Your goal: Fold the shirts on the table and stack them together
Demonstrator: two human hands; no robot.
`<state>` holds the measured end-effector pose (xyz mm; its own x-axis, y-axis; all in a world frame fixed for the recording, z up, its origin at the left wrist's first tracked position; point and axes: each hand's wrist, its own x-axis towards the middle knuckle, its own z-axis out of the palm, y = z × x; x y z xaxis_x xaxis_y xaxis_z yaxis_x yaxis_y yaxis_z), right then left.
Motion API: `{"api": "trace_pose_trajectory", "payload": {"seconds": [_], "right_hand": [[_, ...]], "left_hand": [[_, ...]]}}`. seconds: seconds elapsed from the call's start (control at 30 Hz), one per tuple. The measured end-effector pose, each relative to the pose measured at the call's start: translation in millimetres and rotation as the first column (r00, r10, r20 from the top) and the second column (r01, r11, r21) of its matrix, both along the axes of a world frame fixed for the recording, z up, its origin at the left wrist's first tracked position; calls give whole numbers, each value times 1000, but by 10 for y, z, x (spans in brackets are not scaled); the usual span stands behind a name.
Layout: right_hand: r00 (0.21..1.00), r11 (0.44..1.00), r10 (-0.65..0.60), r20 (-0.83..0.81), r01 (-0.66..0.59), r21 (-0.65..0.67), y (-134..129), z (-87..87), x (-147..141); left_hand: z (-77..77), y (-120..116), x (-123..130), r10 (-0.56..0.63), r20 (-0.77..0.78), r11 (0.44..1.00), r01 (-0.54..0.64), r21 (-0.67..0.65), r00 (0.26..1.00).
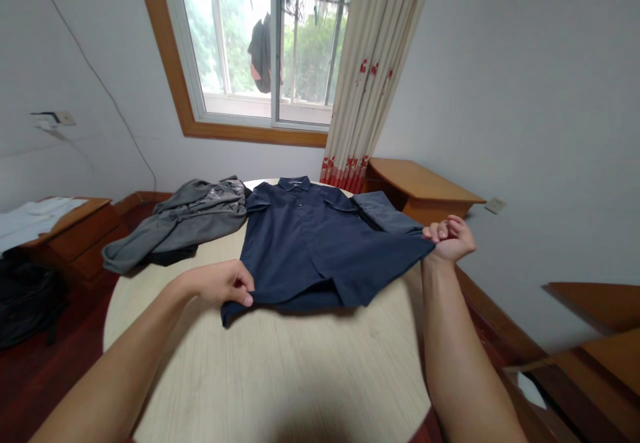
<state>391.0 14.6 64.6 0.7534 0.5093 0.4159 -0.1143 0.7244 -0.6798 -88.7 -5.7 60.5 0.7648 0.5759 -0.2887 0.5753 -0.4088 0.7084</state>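
Observation:
A dark navy short-sleeved shirt (300, 243) lies front side up on the round table (250, 376), its collar at the far edge and its hem towards me. My left hand (227, 283) pinches the left corner of the hem close to the tabletop. Out to the right, my right hand (450, 237) is closed on the other hem corner, which it holds raised and pulled sideways. Between the hands the lower edge hangs in a loose fold, slightly lifted at the middle.
Crumpled grey clothes (195, 213) lie on the table's left side. A folded blue-grey garment (385, 211) sits at the right, partly behind the shirt. Beyond it stand a wooden desk (425, 183) and a curtain (373, 83). A wooden cabinet (85, 236) is at far left.

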Motion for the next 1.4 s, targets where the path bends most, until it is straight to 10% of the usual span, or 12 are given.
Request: {"api": "trace_pose_trajectory", "payload": {"seconds": [0.23,0.37,0.53,0.73,1.13,1.4], "right_hand": [[946,983,-181,268,186,9,-39,48,-372],[829,969,-10,560,146,-199,-36,-23,-737],[343,891,389,855,96,-444,65,-377,-1259],[-74,830,548,833,167,-532,225,-782,-1496],[-166,692,691,703,430,-579,-8,-783,-1467],[-225,696,691,687,466,-547,-752,-665,-1512]], "left_hand": [[11,-2,-77,-110,-73,972,92,-215,991],[-65,49,80,-21,87,998,16,56,996],[-411,236,339,148,250,797,-265,543,957],[-728,391,366,339,-13,721,-250,646,941],[-711,222,401,446,-198,716,-215,665,873],[-788,-548,388,432,-196,707,-196,680,881]]}}
